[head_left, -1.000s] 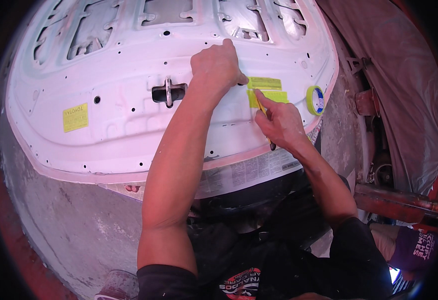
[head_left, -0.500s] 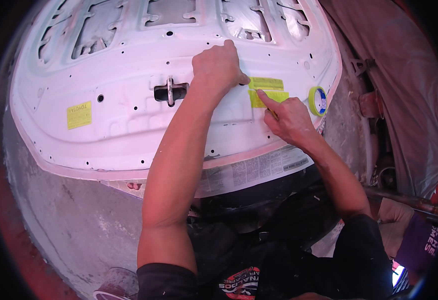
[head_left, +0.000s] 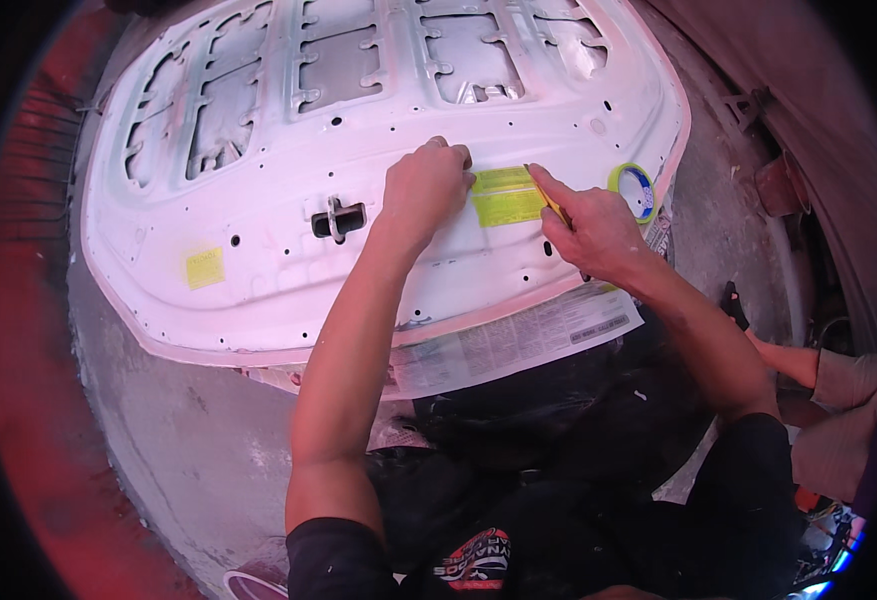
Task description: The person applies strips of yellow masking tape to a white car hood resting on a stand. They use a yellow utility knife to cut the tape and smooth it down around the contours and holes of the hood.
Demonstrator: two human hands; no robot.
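The white car hood [head_left: 478, 285] lies with its inner side up in front of me. Two strips of yellow-green masking tape [head_left: 508, 207] run side by side on it, right of the metal latch loop [head_left: 333, 218]. My right hand [head_left: 603, 230] is closed around a slim yellow cutter knife [head_left: 553, 207], index finger laid along it, the dark tip at the upper strip's right end. My left hand [head_left: 426, 190] is curled at the strips' left ends; its fingertips are partly hidden, so what they pinch cannot be made out. A masking tape roll [head_left: 615, 185] rests right of my right hand.
Newspaper [head_left: 518, 345] sticks out under the hood's near edge. Another yellow patch [head_left: 204, 268] is on the hood's left. A bucket rim [head_left: 248, 585] shows at lower left. At right are another person's shorts [head_left: 848, 440] and arm, and a hanging cover [head_left: 818, 120].
The view has shifted. My right hand has moved from the strips' left part to their right end, with the knife tip now there. My left hand stays at the left ends, its fingers more curled.
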